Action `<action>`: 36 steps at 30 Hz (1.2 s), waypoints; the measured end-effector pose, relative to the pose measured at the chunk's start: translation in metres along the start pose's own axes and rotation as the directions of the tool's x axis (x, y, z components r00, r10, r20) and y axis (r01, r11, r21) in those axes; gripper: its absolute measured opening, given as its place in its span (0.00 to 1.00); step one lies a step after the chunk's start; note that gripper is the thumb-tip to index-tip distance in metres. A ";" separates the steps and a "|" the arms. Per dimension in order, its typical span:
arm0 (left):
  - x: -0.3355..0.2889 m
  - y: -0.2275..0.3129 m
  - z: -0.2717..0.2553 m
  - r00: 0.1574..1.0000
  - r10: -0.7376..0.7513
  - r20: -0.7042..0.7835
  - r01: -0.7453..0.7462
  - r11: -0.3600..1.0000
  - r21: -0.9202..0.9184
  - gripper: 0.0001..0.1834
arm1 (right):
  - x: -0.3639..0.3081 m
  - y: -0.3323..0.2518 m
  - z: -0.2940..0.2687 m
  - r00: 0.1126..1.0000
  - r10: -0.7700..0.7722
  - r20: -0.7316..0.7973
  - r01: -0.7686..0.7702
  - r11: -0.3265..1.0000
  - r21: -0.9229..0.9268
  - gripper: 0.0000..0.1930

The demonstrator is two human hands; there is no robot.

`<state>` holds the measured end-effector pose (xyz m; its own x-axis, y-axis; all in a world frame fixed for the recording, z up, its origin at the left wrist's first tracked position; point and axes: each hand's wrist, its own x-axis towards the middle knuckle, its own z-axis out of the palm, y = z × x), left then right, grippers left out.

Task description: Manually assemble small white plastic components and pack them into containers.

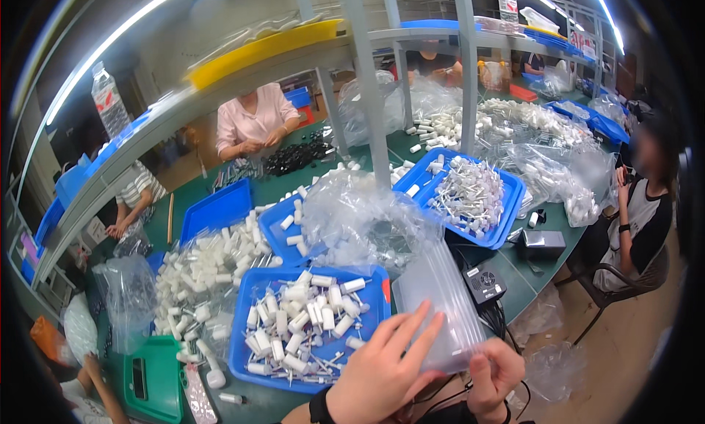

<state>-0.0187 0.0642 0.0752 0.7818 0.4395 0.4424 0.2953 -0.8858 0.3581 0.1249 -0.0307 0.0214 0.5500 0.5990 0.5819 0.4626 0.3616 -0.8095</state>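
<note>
A translucent plastic stack (438, 295), looking like nested thin sleeves or bags, stands tilted at the table's front edge. My left hand (378, 369) lies against its near face with the fingers stretched and apart. At its lower right corner my right hand (496, 380) has the fingers curled, pinching the edge. To the left of my hands is a blue tray (239, 336) heaped with white cylindrical parts (297, 321), some with thin metal pins. Crumpled clear plastic bags (360, 211) lie just behind the stack.
Another blue tray (514, 204) holds thin white-ended pins. A black power box (485, 283) with cables sits right of the stack. A green tray (150, 365) with a phone is at lower left. White parts (213, 266) are piled nearby. Metal shelf posts (372, 93) rise mid-table; co-workers sit around.
</note>
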 end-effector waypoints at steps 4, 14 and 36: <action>0.006 0.016 0.004 0.989 0.024 0.146 -0.025 1.000 0.010 0.41 | -0.009 0.005 -0.009 0.997 0.083 0.001 -0.083 0.992 0.097 0.11; 0.008 0.018 0.026 0.991 0.062 0.120 -0.067 0.997 0.038 0.36 | -0.030 0.024 -0.019 0.996 0.087 0.013 -0.088 0.994 0.064 0.06; -0.010 0.020 0.057 0.940 0.140 0.312 -0.169 0.983 0.069 0.36 | -0.085 0.024 -0.041 0.954 0.291 0.076 -0.282 0.953 -0.110 0.06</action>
<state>0.0108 0.0337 0.0314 0.9474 0.2424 0.2090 0.1959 -0.9555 0.2204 0.1178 -0.1026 -0.0443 0.6063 0.7310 0.3132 0.3624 0.0966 -0.9270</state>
